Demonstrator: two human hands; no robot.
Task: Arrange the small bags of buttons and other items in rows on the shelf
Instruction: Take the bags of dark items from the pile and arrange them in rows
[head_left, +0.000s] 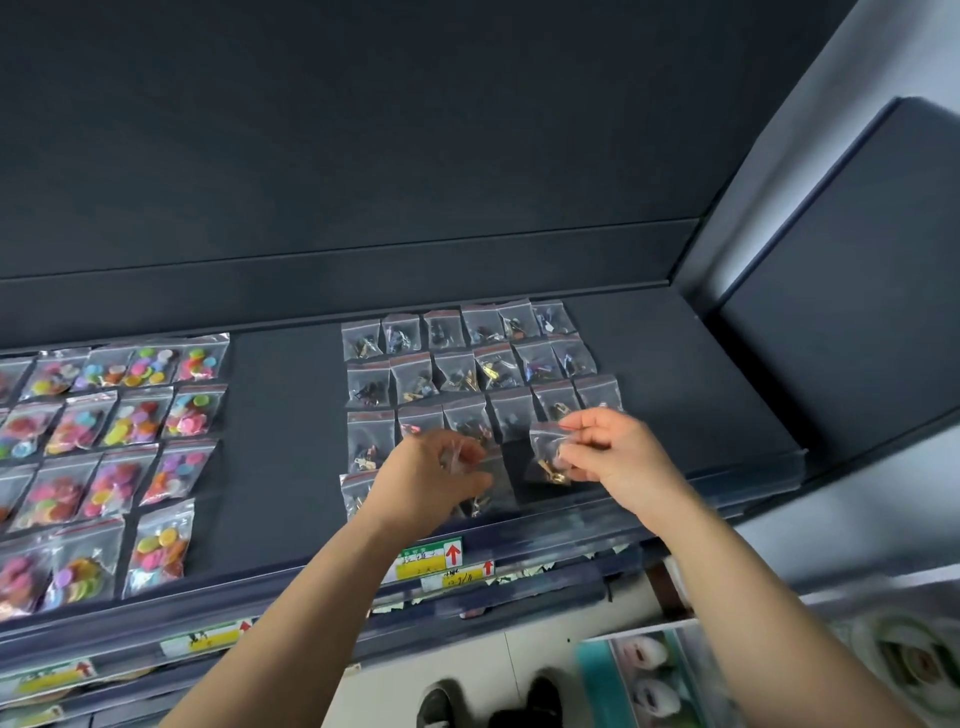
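Dark grey flat shelf (280, 415): holds two groups of bags, well apart, bare strip between them.
Clear zip bags of bright round buttons (119, 431): left group, laid flat in rows, partly cut off at the left edge.
Clear zip bags of small dark and gold metal parts (467, 358): centre group, three full rows at the back, a fourth started at the front edge.
Left hand (436, 478): over the front row, fingers curled, pinching crumpled clear plastic; blurred, so which bag is unclear.
Right hand (608, 452): just right of the left hand, thumb and fingers pinching the top of one bag.
Clear bag with gold parts (548, 452): hangs from the right hand at the front row's open spot; contact with shelf can't be told.
Yellow-green price label with red arrow (431, 558): on the shelf's front rail, below the left wrist.
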